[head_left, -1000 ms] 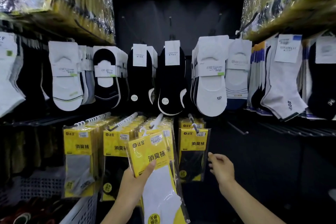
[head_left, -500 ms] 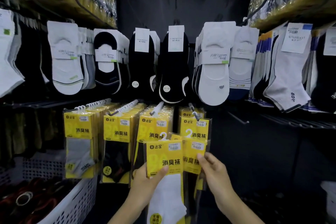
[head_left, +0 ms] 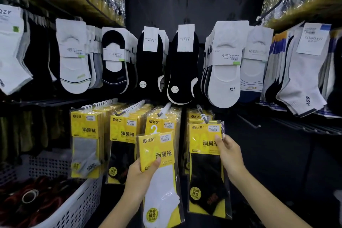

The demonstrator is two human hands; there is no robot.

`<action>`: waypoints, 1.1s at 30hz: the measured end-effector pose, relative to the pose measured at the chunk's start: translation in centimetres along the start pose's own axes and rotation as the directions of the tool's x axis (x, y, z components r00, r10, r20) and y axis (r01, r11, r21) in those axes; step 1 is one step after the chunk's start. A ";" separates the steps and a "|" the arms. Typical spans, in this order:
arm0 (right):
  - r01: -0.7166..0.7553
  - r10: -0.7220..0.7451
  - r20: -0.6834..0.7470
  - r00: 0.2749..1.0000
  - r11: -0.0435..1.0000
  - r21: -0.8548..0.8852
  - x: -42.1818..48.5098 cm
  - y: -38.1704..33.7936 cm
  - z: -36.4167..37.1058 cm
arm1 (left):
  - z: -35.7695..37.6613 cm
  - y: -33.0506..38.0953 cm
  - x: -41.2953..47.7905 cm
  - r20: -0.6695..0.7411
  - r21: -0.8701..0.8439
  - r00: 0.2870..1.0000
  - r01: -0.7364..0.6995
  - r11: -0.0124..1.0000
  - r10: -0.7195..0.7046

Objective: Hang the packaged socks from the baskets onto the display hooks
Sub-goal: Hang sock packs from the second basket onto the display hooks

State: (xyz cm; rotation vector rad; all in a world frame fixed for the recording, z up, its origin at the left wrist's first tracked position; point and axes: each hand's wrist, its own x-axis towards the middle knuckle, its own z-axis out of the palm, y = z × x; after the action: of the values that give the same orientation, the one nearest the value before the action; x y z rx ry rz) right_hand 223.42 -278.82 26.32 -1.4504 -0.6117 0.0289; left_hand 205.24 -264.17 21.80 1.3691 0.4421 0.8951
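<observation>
My left hand grips a yellow pack of white socks with a white plastic hanger at its top, held just below the third row of hanging yellow packs. My right hand pinches the right edge of a yellow pack of black socks, which hangs at the front of the fourth display hook. Three more hooks to the left carry rows of yellow packs. A white basket sits at the lower left.
Rows of white and black loose socks hang above the yellow packs. Stacked yellow packs fill the shelves at the upper left and upper right. A bare metal hook sticks out to the right of the fourth hook.
My right hand took a black-sock pack from in front of the white one and moved it up to the fourth hook. My left hand raised the white-sock pack slightly.
</observation>
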 end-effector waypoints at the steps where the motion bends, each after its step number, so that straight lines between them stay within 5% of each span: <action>1: -0.003 0.003 -0.018 1.000 1.000 -0.019 0.4 0.4 0.2 | 0.0 0.0 0.1 -0.005 0.006 1.000 -0.002 1.000 0.002; 10: -0.220 0.177 -0.353 0.919 0.972 -0.083 1.4 3.7 0.3 | 1.1 -0.5 -0.2 0.046 0.049 0.999 -0.004 0.999 0.001; 13: -0.214 0.201 -0.255 0.946 0.977 -0.023 -0.7 4.2 0.2 | 2.0 -0.8 -0.2 0.081 0.037 0.997 0.017 0.999 -0.020; 19: -0.213 0.182 0.238 0.954 0.971 0.112 -5.7 2.3 1.2 | 5.5 -1.5 -0.6 0.191 0.067 0.981 -0.032 0.997 0.018; 27: -0.117 0.158 -0.181 0.971 0.968 0.222 -4.4 2.7 -0.6 | 8.6 -2.1 -0.4 0.303 0.023 0.952 -0.059 0.998 0.049; 33: -0.021 0.031 -0.106 0.994 0.995 0.099 -1.4 1.7 0.1 | 9.0 -2.5 0.4 0.227 0.041 0.972 -0.077 0.996 0.065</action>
State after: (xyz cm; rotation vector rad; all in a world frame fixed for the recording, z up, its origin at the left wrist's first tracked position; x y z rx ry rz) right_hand 222.74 -279.05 24.21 -1.3564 -0.4971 0.0013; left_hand 212.83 -269.55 21.18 1.5209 0.2437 0.7795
